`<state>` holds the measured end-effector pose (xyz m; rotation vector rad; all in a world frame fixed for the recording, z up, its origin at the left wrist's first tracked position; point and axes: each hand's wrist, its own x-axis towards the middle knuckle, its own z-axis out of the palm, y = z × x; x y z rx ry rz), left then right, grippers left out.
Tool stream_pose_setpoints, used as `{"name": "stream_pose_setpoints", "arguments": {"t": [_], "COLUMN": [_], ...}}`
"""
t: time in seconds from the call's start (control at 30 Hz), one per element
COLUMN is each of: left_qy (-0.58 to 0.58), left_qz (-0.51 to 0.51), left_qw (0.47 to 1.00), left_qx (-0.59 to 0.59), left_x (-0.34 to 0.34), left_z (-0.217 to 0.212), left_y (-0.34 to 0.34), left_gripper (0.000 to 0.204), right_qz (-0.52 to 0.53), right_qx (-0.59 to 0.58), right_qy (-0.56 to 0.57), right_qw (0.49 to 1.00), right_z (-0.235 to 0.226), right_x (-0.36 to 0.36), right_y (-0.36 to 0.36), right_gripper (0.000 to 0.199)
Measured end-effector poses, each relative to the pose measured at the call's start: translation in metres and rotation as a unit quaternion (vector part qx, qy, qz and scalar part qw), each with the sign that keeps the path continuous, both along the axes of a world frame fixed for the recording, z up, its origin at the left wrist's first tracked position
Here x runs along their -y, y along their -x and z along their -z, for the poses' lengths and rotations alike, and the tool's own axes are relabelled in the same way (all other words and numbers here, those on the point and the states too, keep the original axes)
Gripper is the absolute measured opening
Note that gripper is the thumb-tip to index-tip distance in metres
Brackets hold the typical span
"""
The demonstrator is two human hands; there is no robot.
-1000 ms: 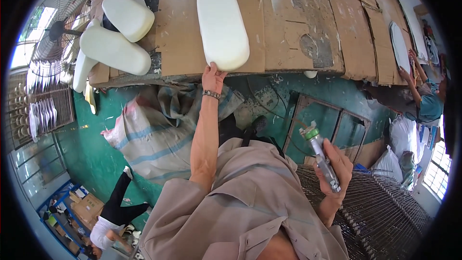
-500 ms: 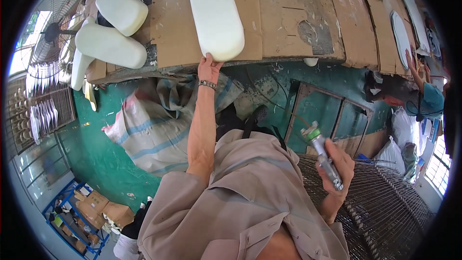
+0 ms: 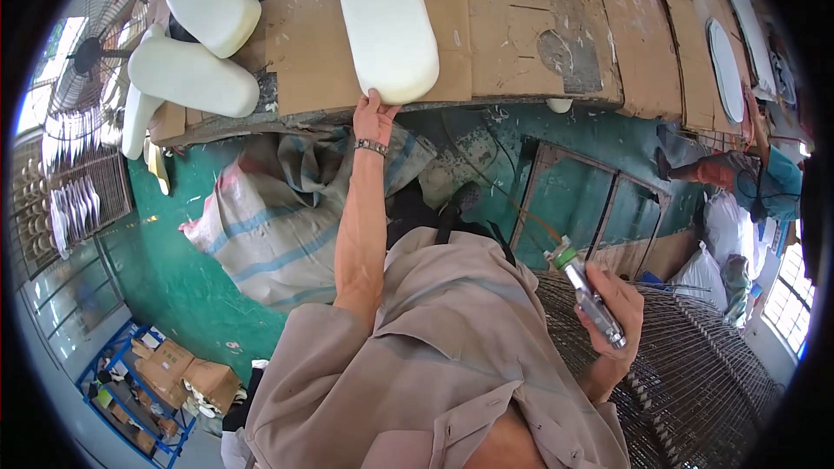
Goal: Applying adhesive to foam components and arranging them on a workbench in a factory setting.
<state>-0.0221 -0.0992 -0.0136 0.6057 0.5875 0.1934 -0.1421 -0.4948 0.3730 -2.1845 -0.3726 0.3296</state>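
Note:
A long, rounded cream foam pad (image 3: 391, 22) lies on the cardboard-covered bench. My left hand (image 3: 374, 120) pinches its near end, at the bench's front edge, with the fingers partly hidden beneath the rim. Well back from the bench, beside my right hip, my right hand (image 3: 618, 306) is closed round a silver handheld air tool (image 3: 595, 302). That tool has a green collar, and a thin orange hose (image 3: 532, 215) trails from its end toward the floor. Its exact kind is not clear.
More cream foam pieces (image 3: 195, 82) lie at the bench's left end, near a large fan (image 3: 91, 54). A striped sack (image 3: 269, 247) is on the green floor below. Dark metal wire racks (image 3: 695, 365) stand close on my right. A person in teal (image 3: 777, 182) is at the far right.
The view has shifted slightly. My right hand, with the air tool, has moved a little; the tool shows more sharply now. The person at far right has changed posture. My left hand keeps its hold.

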Motion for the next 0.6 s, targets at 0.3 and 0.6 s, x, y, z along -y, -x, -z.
{"name": "stream_pose_setpoints", "arguments": {"t": [0.3, 0.6], "left_qy": [0.010, 0.021], "left_qz": [0.016, 0.011], "left_qw": [1.000, 0.999], "left_qx": [0.023, 0.031], "left_x": [-0.003, -0.001], "left_z": [0.003, 0.003], "left_y": [0.006, -0.003], "left_gripper": [0.015, 0.017], "right_qz": [0.072, 0.041], "right_qx": [0.124, 0.134], "right_qy": [0.013, 0.005], "right_qw": [0.990, 0.990], "right_z": [0.006, -0.003], "right_x": [-0.024, -0.041], "right_y": [-0.022, -0.038], "right_gripper": [0.052, 0.052]}}
